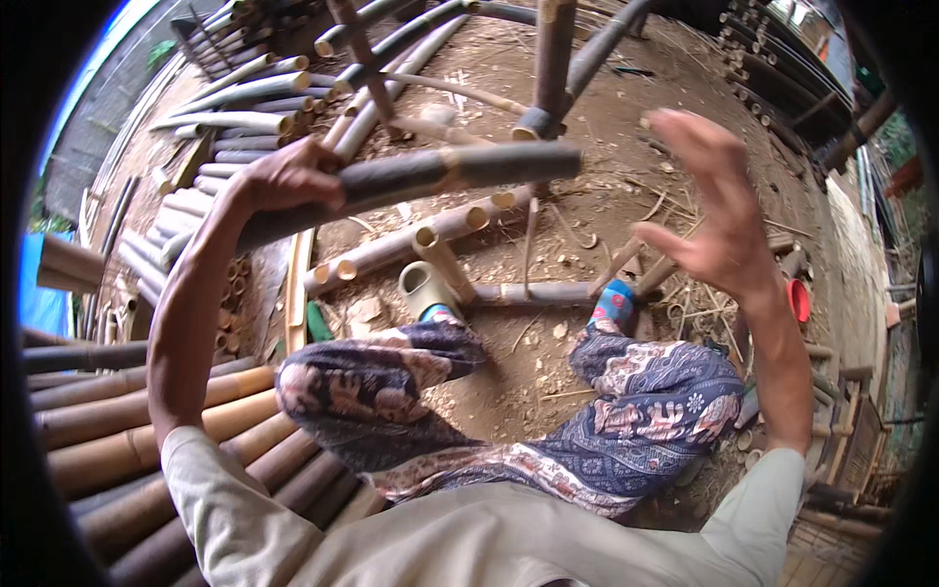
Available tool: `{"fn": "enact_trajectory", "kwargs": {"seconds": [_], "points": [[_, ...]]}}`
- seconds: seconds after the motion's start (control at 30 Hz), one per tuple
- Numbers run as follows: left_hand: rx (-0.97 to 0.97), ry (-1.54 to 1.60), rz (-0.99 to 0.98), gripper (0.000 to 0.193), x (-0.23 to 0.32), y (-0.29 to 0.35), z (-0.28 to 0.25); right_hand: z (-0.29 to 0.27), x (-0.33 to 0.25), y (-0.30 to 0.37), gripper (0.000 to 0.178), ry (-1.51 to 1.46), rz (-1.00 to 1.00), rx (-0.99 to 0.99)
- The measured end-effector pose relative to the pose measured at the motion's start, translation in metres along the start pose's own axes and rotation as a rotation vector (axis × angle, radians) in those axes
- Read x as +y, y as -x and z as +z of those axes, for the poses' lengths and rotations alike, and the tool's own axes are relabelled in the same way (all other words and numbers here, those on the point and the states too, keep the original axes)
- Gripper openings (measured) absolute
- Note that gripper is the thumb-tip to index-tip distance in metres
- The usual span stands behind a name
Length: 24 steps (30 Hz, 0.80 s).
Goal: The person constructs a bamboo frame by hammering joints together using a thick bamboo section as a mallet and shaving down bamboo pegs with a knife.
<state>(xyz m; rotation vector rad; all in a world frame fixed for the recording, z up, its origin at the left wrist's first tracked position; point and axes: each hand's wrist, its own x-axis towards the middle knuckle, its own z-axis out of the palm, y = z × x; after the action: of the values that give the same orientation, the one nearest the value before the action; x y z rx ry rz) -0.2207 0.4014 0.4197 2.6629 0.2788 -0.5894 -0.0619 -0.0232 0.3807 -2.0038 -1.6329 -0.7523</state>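
A dark bamboo pole is held up in front of me, running from the left toward the middle, with a pale ring at one node. My left hand wraps over it from above, fingers closed round it. The pole's right end hangs free. Off to the right of that end, my right hand is raised with nothing in it, thumb and fingers spread apart and slightly blurred. Beyond the pole stands a frame of upright and slanting bamboo posts.
Cut bamboo lengths are piled at the left. Thicker poles lie beside me at the lower left. Lower bamboo pieces with cut holes rest near my feet. More poles are stacked at the far right. Chips litter the dirt floor.
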Motion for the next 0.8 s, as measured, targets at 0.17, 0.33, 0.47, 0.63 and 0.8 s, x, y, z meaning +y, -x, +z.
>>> {"fn": "enact_trajectory", "kwargs": {"seconds": [0.17, 0.33, 0.47, 0.63, 0.8], "points": [[0.053, 0.273, 0.293, 0.067, 0.082, -0.022, 0.014, 0.058, 0.026, -0.05, 0.086, 0.234, -0.149, -0.187], [0.031, 0.113, 0.219, 0.075, 0.09, -0.045, 0.033, 0.02, 0.057, -0.027, 0.073, 0.143, -0.004, -0.451], [0.108, 0.115, 0.056, 0.081, 0.04, -0.083, 0.061, 0.006, 0.076, -0.009, 0.069, 0.197, 0.078, -0.548], [0.08, 0.16, 0.036, 0.088, 0.01, -0.107, 0.095, 0.016, 0.072, -0.008, 0.067, 0.172, 0.087, -0.615], [0.066, 0.22, 0.028, 0.078, 0.022, -0.094, 0.099, 0.023, 0.062, -0.003, 0.07, 0.293, -0.025, -0.475]]}}
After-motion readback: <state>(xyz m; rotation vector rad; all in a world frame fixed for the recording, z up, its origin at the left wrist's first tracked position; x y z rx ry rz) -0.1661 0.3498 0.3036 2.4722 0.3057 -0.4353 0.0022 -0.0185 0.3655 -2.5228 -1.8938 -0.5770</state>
